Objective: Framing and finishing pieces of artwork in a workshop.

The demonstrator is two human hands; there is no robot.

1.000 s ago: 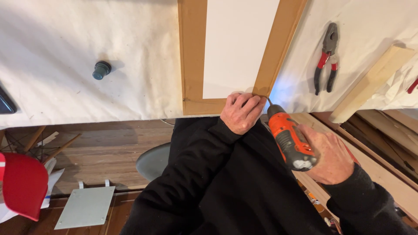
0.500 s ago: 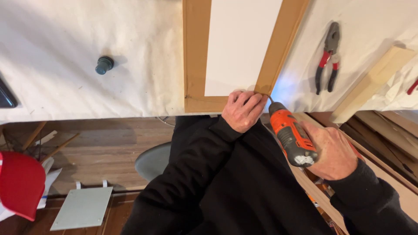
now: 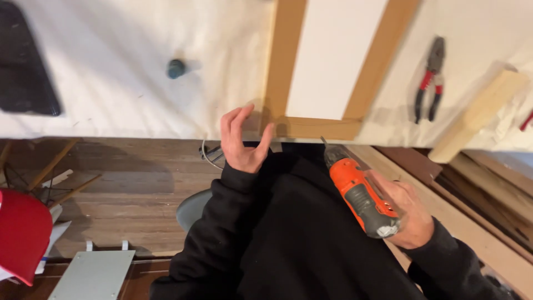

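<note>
A wooden frame (image 3: 284,72) with a white panel inside lies on the white-covered table (image 3: 111,100), its near corner at the table's front edge. My left hand (image 3: 240,141) hovers open just off the frame's near left corner, fingers spread, holding nothing. My right hand (image 3: 405,214) grips an orange and grey cordless drill (image 3: 361,194) held low in front of my black sweater, its bit pointing up toward the frame's bottom rail, a short way off it.
Red-handled pliers (image 3: 430,83) and a pale wood block (image 3: 477,114) lie at the table's right. A small dark knob (image 3: 176,68) sits left of the frame, a black object (image 3: 25,83) far left. Below are a wooden floor, a red chair (image 3: 22,233) and stacked boards (image 3: 488,189).
My left hand let go of the frame's right corner, moved left and opened. The drill drew back from the corner and dropped lower. The view shifted.
</note>
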